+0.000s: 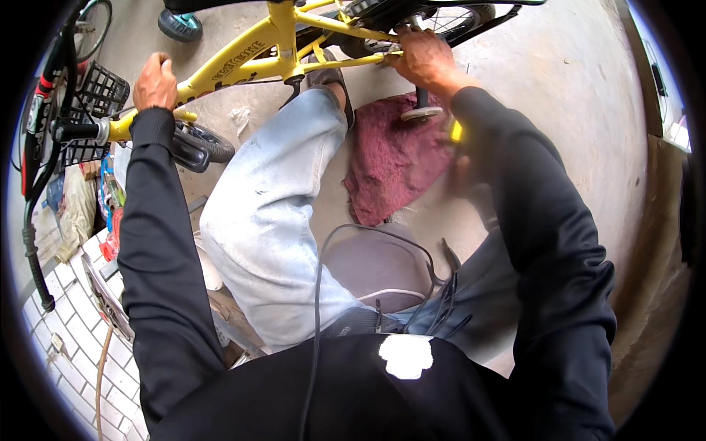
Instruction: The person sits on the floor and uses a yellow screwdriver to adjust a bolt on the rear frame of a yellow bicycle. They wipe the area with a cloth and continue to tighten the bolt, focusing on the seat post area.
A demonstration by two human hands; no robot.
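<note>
A yellow bicycle frame [243,60] lies across the top of the head view, with handlebars [45,147] at the left and a spoked rear wheel [460,20] at the upper right. My left hand [156,82] is closed in a fist on the front part of the frame. At the frame's rear end, my right hand [425,57] has its fingers bent in at the wheel's axle; what lies between them is hidden. Below that hand a strut runs down to a small round pale foot [421,113], over a dark red cloth [393,158] on the floor.
A black basket [99,92] sits by the handlebars. A small teal-and-black wheel [180,26] lies on the floor at the top left, near crumpled paper [240,117]. Bags and bottles [81,198] crowd the left side. A dark cable [318,294] hangs in front of my body.
</note>
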